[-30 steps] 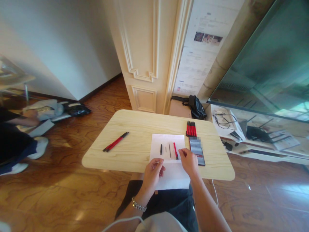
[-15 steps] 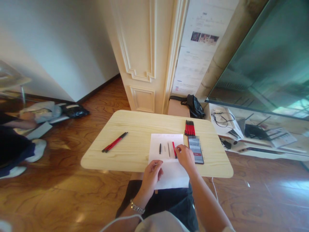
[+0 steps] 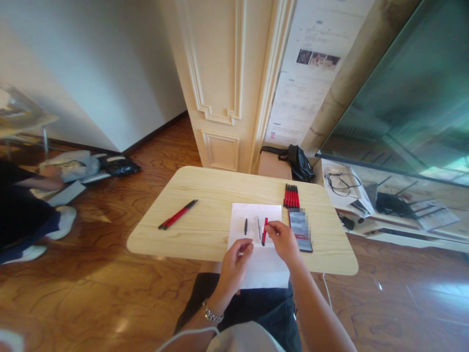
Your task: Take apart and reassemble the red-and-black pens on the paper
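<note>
A white sheet of paper (image 3: 256, 215) lies on a light wooden table (image 3: 205, 230) and hangs over its near edge. On the sheet lie a small black pen piece (image 3: 245, 226) and a thin refill (image 3: 258, 227). My right hand (image 3: 284, 239) pinches a red pen barrel (image 3: 264, 231) and tilts it above the paper. My left hand (image 3: 234, 264) is curled at the sheet's near left part, thumb against fingers; what it holds, if anything, is too small to name.
A row of red-and-black pens (image 3: 291, 195) lies at the far right, a phone (image 3: 300, 230) just below them. Two more pens (image 3: 178, 214) lie on the table's left. A seated person (image 3: 22, 210) is at the far left; a black bag (image 3: 298, 161) lies behind the table.
My right hand has closed on the red barrel and lifted its near end off the paper, shifting slightly left. The left hand has stayed near the sheet's lower edge.
</note>
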A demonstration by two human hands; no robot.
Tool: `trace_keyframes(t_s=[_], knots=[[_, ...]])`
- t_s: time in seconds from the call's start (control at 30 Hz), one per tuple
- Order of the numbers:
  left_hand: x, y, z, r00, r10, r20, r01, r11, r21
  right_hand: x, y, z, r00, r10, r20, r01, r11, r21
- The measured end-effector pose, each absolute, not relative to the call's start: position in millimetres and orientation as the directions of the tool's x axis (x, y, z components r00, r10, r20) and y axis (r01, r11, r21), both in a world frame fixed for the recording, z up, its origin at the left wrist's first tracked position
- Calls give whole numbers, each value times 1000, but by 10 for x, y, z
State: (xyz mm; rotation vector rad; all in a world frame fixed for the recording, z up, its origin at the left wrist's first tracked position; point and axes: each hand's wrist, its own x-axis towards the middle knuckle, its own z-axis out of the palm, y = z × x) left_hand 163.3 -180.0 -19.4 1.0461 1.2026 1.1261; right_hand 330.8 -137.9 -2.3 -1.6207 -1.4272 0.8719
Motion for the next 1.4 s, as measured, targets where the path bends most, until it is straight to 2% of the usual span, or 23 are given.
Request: trace_keyframes(t_s=[0.1,0.2,0.27,0.33,0.43,0.5,0.67,0.77,0.87,1.0,1.1,1.2,1.4], knots=[[1696,-1809,-135,73,995,-75,-120,84,989,3152,-1594,-14,49,999,-23,285,-36,-958],[1740,-1826,-174,122,990,-71,-212,96,973,3062,-1690,-26,-15,999,-33,253,-28,-967],[1740,-1836,-243,128,987,-98,-242,127,962,3085,-1656,-40,-33,999,-18,305,-7,-952],[1720,-1840,-311,119,987,-112,-234,138,962,3159,-1555,-71,28,1000,13,416,0,-910],[1681,-1834,-368,82,992,-91,-209,107,972,3275,-1367,-158,144,988,64,619,-39,-785],[1663,-1828,-377,69,995,-67,-194,80,978,3305,-1272,-231,140,988,63,714,-56,-698],[1651,-1821,-377,62,998,-32,-155,42,987,3229,-1203,-348,126,991,38,829,-84,-553],[1647,-1816,-374,67,997,-40,-136,49,990,3200,-1203,-345,148,988,39,844,-105,-525],[1640,-1808,-365,78,996,-49,-132,59,990,3222,-1211,-297,180,983,27,764,-123,-633],[1644,-1805,-364,84,995,-52,-140,64,988,3226,-1296,-166,152,987,-56,371,-110,-922],[1665,-1811,-362,91,994,-52,-135,64,989,3168,-1405,-60,110,993,-43,162,-60,-985],[1678,-1824,-347,107,993,-42,-111,54,992,3105,-1487,-15,110,994,-28,140,-44,-989],[1647,-1836,-350,126,991,-37,-53,44,998,3092,-1547,-38,48,999,-21,239,-32,-970]])
